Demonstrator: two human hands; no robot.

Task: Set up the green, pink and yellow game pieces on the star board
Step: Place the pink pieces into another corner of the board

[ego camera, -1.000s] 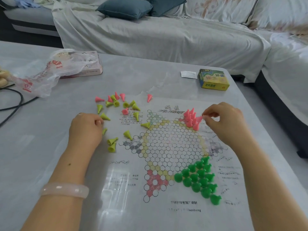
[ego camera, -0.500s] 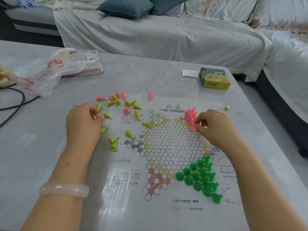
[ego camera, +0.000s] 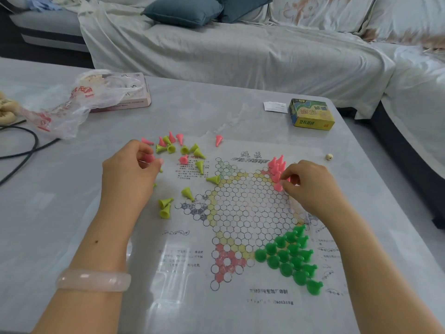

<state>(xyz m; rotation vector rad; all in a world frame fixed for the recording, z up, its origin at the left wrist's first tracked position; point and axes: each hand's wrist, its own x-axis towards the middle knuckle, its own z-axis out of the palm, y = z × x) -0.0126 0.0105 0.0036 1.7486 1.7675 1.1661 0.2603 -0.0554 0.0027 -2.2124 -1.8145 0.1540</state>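
The paper star board (ego camera: 240,208) lies flat on the table. Green pieces (ego camera: 291,257) fill its near-right point. A cluster of pink pieces (ego camera: 277,165) stands in the far-right point. My right hand (ego camera: 310,184) pinches a pink piece (ego camera: 278,186) at the near edge of that cluster. Loose yellow-green pieces (ego camera: 166,206) and pink pieces (ego camera: 179,138) lie scattered left of the board. Above them, my left hand (ego camera: 127,174) holds a pink piece (ego camera: 150,158) between its fingertips.
A crumpled plastic bag (ego camera: 69,107) lies over a pink box (ego camera: 137,92) at the far left, with a black cable (ego camera: 26,150) beside it. A yellow-green box (ego camera: 311,114), a white slip (ego camera: 275,107) and a small die (ego camera: 329,156) sit far right. A covered sofa (ego camera: 240,49) stands behind.
My right hand has come down from above the pink cluster to its near edge with a pink piece. My left hand has shifted forward to the loose pile and lifted a pink piece.
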